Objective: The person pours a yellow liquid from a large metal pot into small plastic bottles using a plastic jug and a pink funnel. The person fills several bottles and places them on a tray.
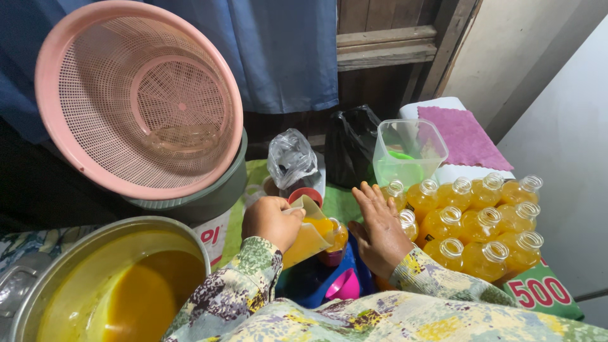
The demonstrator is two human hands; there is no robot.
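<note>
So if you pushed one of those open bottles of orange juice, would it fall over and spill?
Probably it would spill: the filled bottles have no caps and look full nearly to the neck. Tipping seems less likely, since they stand packed against each other. Each likely feels heavy for its size and, being clear thin plastic, a bit squashy.

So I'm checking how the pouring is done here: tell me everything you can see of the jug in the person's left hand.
The jug is a small see-through plastic one, filled with opaque orange-yellow liquid. It has a pale, pointed spout at its upper edge. It is tilted to the right, towards a bottle beside it that holds the same liquid. The left hand grips it from the left side, covering any handle. It hangs above a blue tray with a pink funnel, near the right hand.
</note>
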